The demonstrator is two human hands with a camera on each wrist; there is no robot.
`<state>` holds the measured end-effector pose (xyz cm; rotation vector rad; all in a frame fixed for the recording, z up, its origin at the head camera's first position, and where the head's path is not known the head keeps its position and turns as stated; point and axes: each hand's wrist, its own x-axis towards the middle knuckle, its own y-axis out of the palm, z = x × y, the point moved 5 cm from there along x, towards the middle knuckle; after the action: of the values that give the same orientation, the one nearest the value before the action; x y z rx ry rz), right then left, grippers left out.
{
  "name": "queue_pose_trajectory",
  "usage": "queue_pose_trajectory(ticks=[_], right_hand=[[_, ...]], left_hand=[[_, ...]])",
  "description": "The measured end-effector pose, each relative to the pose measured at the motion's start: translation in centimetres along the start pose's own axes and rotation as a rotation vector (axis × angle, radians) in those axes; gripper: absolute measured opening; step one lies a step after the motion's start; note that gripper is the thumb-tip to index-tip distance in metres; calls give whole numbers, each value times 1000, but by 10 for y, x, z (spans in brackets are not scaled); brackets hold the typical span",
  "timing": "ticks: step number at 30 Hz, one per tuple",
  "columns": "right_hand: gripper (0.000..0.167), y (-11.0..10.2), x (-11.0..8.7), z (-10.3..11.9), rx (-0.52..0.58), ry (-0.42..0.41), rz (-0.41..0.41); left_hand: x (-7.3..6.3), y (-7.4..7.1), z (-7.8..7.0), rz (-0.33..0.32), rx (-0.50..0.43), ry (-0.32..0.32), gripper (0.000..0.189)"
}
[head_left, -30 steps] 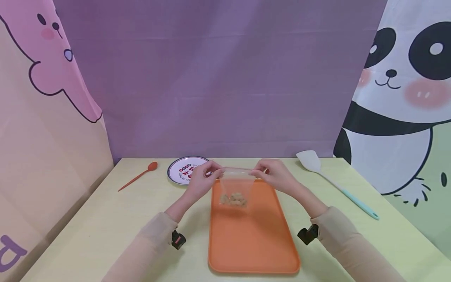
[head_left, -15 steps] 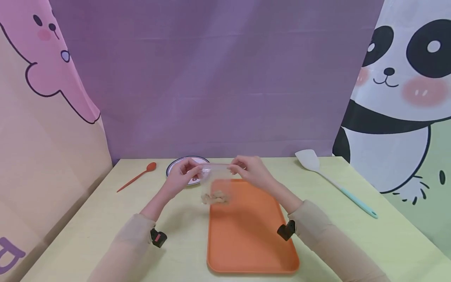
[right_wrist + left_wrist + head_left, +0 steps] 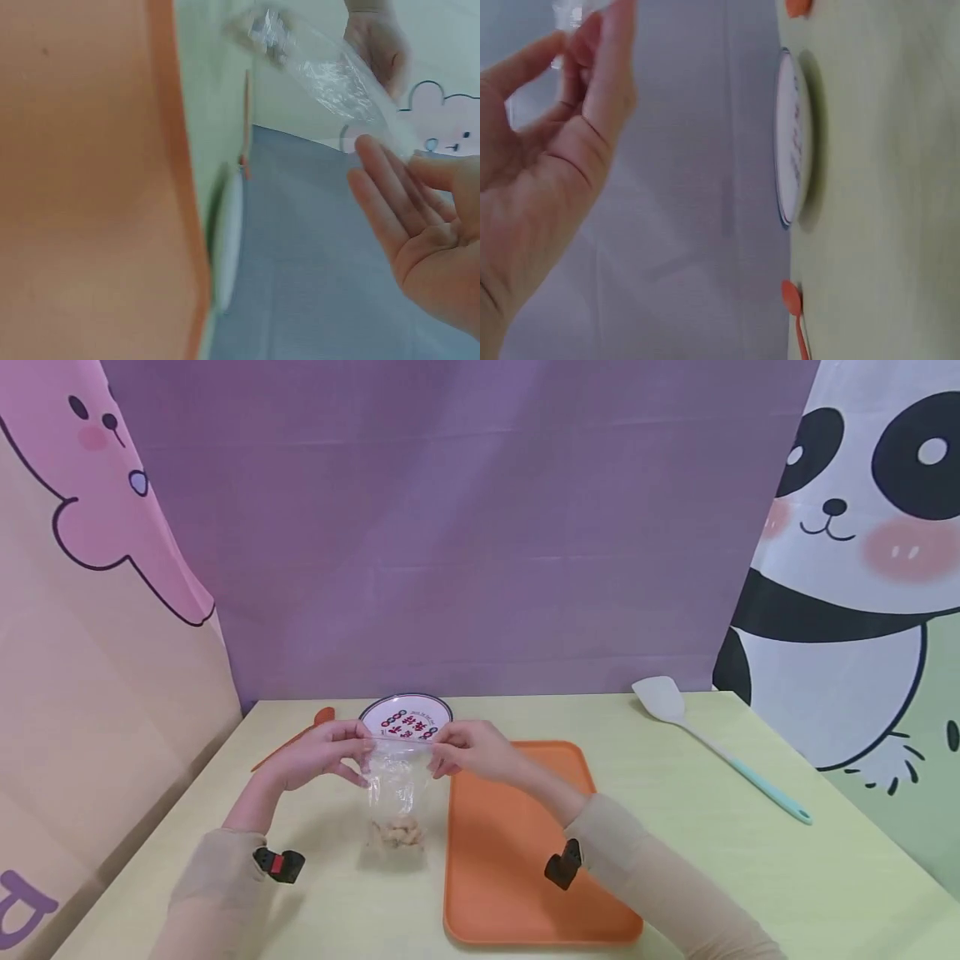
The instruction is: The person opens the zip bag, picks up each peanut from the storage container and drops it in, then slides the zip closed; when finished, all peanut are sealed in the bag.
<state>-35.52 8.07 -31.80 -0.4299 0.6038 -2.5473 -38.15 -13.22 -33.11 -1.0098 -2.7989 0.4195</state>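
A clear plastic bag [image 3: 397,781] hangs upright over the table, left of the orange tray [image 3: 517,860], with several tan lumps [image 3: 400,832] gathered at its bottom. My left hand [image 3: 322,758] pinches the bag's top left corner, its lower fingers spread beside the plastic. At the opposite top corner, my right hand [image 3: 476,750] pinches the bag between thumb and fingers. The right wrist view shows the shiny bag [image 3: 337,82] slanting away from the right thumb. Behind the bag lies a white plate [image 3: 408,714] with a blue rim and red print, partly covered by it.
An orange spoon [image 3: 288,743] lies at the back left, partly hidden behind the left hand. A white spatula [image 3: 663,702] with a mint handle lies on the right of the pale table [image 3: 720,860]. A purple cloth [image 3: 480,568] hangs behind the table.
Both hands have carried the bag leftward and down, from over the orange tray to over the bare table beside it. The tray, plate, spoon and spatula stay put.
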Motion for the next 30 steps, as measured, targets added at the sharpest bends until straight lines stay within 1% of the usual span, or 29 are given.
queue_pose_trajectory(ticks=[3,6,8,10,12,15,18,20,22,24,25,26,28,30], right_hand=[[20,7,4,-16,-43,81,20],[24,10,4,-30,-92,122,11],[24,8,3,-36,-98,144,-19],[25,5,1,-39,-97,151,-54],[26,1,1,-43,-95,159,-82],[28,-4,-2,-47,-108,153,-94],[29,-10,-6,-50,-136,146,-84],[29,-15,-9,-50,-149,138,-79],[27,-20,-14,-51,-163,126,-79],[25,-26,-18,-52,-174,105,-82],[25,-30,-21,-51,-181,86,-81],[23,-34,-24,-51,-183,75,-83],[22,-43,-30,-49,-212,54,-98],[23,-55,-35,-47,-252,36,-130]], left_hand=[[2,2,18,8,58,-99,23],[8,4,31,-33,119,-160,25],[12,5,35,-76,179,-183,23],[16,5,37,-116,271,-206,24],[19,7,40,-149,364,-244,25],[21,9,44,-178,479,-302,38],[22,11,48,-198,523,-343,51],[23,11,51,-202,540,-352,53],[23,10,52,-210,540,-358,52],[24,10,54,-212,548,-354,49],[24,9,55,-213,557,-342,47],[25,9,54,-224,574,-323,45],[25,7,51,-260,617,-262,38],[25,3,45,-322,661,-189,32]])
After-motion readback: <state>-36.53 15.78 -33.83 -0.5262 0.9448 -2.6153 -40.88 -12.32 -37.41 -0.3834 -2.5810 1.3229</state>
